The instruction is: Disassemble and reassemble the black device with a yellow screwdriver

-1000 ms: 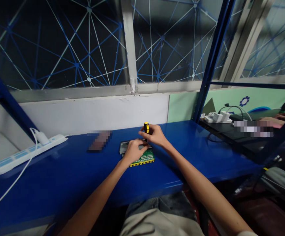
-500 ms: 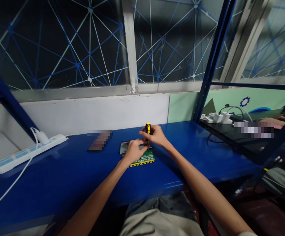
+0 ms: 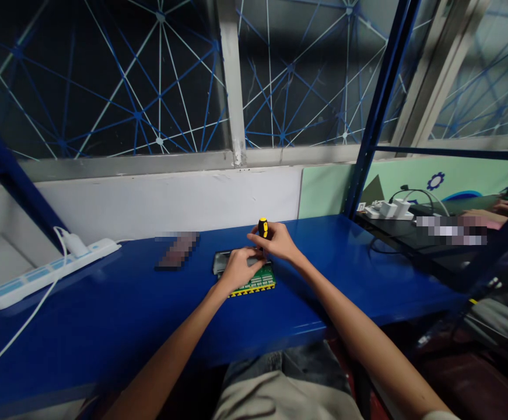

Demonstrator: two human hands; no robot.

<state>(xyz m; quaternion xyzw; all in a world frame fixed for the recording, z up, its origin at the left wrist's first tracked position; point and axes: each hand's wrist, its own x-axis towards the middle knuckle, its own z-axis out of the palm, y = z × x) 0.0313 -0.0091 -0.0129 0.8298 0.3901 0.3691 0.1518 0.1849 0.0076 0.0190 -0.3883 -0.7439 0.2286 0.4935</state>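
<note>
My right hand (image 3: 279,240) is closed around the black and yellow handle of a screwdriver (image 3: 263,228), which stands upright with its tip pointing down. Below it on the blue table lies a green circuit board (image 3: 261,280) with pale components in rows and a yellow toothed strip along its near edge. A dark grey frame or cover (image 3: 221,262) shows behind and left of the board. My left hand (image 3: 241,268) lies over the board and cover, thumb and fingertips closed near the screwdriver's tip. What those fingertips hold, and the tip itself, are hidden.
A white power strip (image 3: 52,273) with a plug and cable lies on the left of the blue table (image 3: 149,315). A blurred-out flat object (image 3: 178,251) lies left of the board. Beyond a blue post (image 3: 370,116), another person's hands are at a dark table (image 3: 433,230) with chargers.
Almost nothing differs. The screwdriver handle has turned slightly in my right hand, and both hands keep their places over the board.
</note>
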